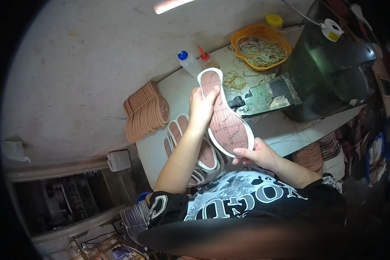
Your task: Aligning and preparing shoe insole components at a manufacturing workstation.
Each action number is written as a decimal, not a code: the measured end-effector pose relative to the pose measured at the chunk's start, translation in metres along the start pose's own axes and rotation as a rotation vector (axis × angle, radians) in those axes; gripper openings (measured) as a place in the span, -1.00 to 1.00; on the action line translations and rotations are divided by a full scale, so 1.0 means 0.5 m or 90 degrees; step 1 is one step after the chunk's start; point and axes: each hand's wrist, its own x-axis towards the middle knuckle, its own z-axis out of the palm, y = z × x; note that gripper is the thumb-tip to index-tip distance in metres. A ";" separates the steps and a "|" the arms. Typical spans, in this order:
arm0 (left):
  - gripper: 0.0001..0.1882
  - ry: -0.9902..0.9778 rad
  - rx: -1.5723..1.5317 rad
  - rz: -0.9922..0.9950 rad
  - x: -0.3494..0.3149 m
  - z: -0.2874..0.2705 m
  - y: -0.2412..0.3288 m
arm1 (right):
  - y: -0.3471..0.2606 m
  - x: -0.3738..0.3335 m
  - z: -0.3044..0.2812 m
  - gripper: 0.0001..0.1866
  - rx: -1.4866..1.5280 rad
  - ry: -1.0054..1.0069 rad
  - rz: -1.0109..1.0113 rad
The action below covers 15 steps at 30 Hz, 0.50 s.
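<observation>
I hold a shoe sole [226,116] with a white rim and a brown insole face up, above a white table [273,128]. My left hand [201,108] grips its upper left edge near the far end. My right hand [258,154] pinches the near end from below. Under the sole, several similar white-rimmed soles [203,158] lie overlapped on the table. A stack of plain brown insoles [145,112] leans at the table's left edge.
Two squeeze bottles, one blue-capped [189,63] and one red-capped [206,58], stand at the back. An orange basket [260,45] holds rubber bands; more lie loose beside it. A dark green machine [325,73] fills the right side. More insoles [310,156] are stacked at lower right.
</observation>
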 end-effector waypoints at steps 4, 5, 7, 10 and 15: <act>-0.55 -0.091 -0.032 -0.097 0.023 -0.016 0.003 | 0.015 0.022 0.019 -0.74 0.033 0.035 -0.055; -0.55 -0.093 -0.032 -0.101 0.039 -0.025 -0.015 | 0.015 0.027 0.022 -0.74 0.035 0.037 -0.052; -0.52 -0.127 0.051 -0.041 0.065 -0.041 -0.036 | 0.018 0.036 0.030 -0.72 0.049 0.046 -0.056; -0.44 -0.002 0.241 0.163 0.063 -0.035 -0.005 | 0.009 0.051 0.040 -0.71 0.059 0.067 -0.070; -0.36 -0.545 0.314 0.406 0.106 -0.083 0.093 | -0.018 0.085 0.050 -0.69 0.102 0.084 -0.105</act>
